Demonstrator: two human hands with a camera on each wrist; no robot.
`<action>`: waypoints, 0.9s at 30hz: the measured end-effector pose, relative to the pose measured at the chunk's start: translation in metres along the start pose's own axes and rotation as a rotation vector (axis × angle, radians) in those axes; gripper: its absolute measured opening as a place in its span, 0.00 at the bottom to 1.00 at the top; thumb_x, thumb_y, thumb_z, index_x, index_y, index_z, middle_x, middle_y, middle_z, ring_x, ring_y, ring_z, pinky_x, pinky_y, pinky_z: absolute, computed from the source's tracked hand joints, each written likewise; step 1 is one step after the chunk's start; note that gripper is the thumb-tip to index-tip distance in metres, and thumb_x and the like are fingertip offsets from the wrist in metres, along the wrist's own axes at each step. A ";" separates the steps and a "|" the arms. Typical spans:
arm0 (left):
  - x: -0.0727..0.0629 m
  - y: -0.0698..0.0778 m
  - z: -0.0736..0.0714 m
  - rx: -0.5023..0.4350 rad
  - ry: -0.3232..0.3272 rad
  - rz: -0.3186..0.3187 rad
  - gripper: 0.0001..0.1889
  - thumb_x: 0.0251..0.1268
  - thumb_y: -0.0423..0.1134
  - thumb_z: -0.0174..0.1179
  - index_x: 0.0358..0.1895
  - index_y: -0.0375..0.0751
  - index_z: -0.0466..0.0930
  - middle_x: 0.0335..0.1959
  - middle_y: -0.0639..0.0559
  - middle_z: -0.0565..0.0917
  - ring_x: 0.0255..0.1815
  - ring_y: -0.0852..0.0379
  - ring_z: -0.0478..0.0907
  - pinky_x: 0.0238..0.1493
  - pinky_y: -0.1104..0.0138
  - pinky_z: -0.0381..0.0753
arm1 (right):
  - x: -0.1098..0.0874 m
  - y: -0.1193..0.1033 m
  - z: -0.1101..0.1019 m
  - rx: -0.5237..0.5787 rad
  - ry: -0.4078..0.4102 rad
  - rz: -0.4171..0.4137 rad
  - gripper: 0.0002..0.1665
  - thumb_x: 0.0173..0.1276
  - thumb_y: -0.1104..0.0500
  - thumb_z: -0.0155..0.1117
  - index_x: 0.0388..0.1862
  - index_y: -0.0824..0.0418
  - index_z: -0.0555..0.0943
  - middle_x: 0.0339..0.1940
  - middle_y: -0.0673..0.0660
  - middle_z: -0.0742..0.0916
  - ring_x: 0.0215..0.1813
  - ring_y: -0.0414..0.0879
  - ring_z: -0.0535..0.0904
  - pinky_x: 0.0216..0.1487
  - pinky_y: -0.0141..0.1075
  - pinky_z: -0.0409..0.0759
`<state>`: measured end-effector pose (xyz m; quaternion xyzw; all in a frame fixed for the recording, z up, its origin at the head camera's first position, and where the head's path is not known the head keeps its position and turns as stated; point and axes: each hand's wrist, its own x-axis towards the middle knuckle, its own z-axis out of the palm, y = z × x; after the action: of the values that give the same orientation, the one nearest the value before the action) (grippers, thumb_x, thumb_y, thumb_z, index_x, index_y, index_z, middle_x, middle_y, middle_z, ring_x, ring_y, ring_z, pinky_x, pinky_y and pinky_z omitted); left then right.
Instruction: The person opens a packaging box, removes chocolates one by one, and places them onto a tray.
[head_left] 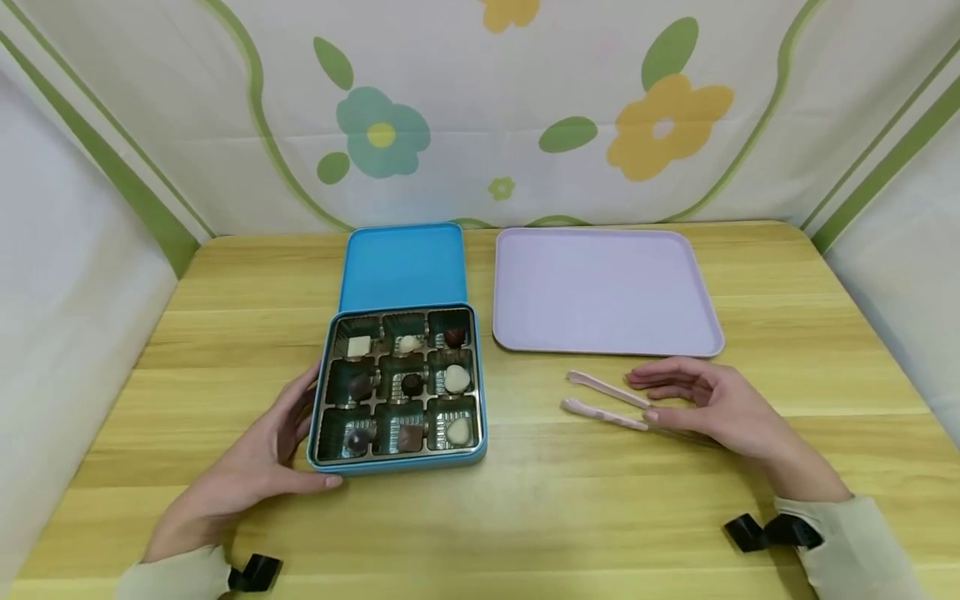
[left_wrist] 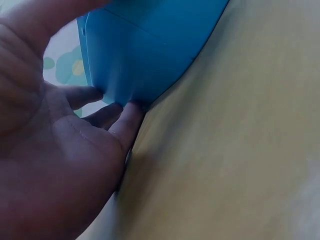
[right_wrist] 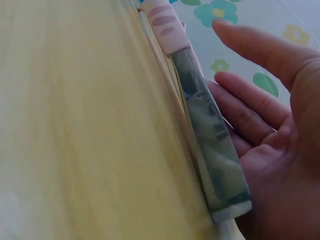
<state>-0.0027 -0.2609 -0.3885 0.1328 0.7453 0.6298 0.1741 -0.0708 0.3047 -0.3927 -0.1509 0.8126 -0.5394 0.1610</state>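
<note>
A blue tin box (head_left: 397, 468) holds a dark divided insert with several chocolates, among them a white square one (head_left: 358, 346), a brown square one (head_left: 410, 437) and a white heart-shaped one (head_left: 458, 431). My left hand (head_left: 255, 458) grips its near left corner, thumb along the front edge. In the left wrist view the other fingertips (left_wrist: 131, 111) press low on the blue side wall. Pink-tipped tongs (head_left: 603, 414) lie on the table with spread arms. Around their metal handle (right_wrist: 215, 150) is my right hand (head_left: 723, 408), thumb and fingers apart on either side.
Behind the box lies a blue lid (head_left: 405, 267), partly under or behind its far edge. A lilac tray (head_left: 607, 292) sits to the right of it, beyond the tongs. Flowered cloth (head_left: 465, 100) hangs at the back of the wooden table (head_left: 525, 517), with white cloth at both sides.
</note>
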 end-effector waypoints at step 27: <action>0.002 0.000 0.005 0.101 0.072 -0.017 0.71 0.51 0.24 0.82 0.90 0.60 0.38 0.88 0.40 0.47 0.77 0.74 0.63 0.70 0.83 0.69 | -0.001 -0.008 0.005 -0.408 0.009 -0.253 0.27 0.52 0.62 0.90 0.49 0.46 0.88 0.47 0.43 0.86 0.40 0.37 0.79 0.42 0.28 0.79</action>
<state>-0.0020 -0.2553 -0.3893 0.1124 0.7830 0.5942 0.1457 -0.0673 0.2977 -0.3874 -0.2787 0.8800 -0.3806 0.0548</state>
